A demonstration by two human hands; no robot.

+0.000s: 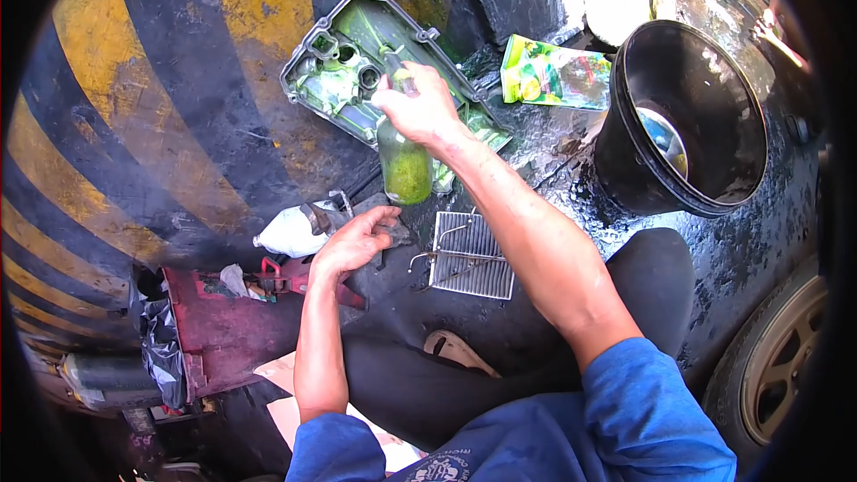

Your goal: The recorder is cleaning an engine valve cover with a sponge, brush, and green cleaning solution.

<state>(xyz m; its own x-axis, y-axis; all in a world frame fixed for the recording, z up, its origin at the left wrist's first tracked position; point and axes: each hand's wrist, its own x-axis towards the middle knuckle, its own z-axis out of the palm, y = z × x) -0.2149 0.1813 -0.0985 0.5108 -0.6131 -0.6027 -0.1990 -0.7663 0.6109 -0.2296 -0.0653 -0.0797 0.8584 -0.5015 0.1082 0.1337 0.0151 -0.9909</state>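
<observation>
My right hand [423, 104] is closed around the neck of a bottle [407, 167] with yellow-green liquid in it. Behind the bottle, a metal engine valve cover [395, 33] leans against the striped wall, wet with greenish liquid. Lower and to the left, my left hand [355, 237] is held with bent, spread fingers and nothing in it, near a white plastic bottle [291, 231] lying on its side. A pleated filter [462, 274] lies on the dark floor below the held bottle, with thin bent metal rods [438, 254] across it.
At the right stands a tilted black bucket [612, 147] with something blue inside, beside a green and yellow packet [556, 73]. A wheel [776, 368] is at the lower right. A red floor jack [234, 328] and black plastic bag [161, 355] lie left. Part of another person's hand [770, 30] shows upper right.
</observation>
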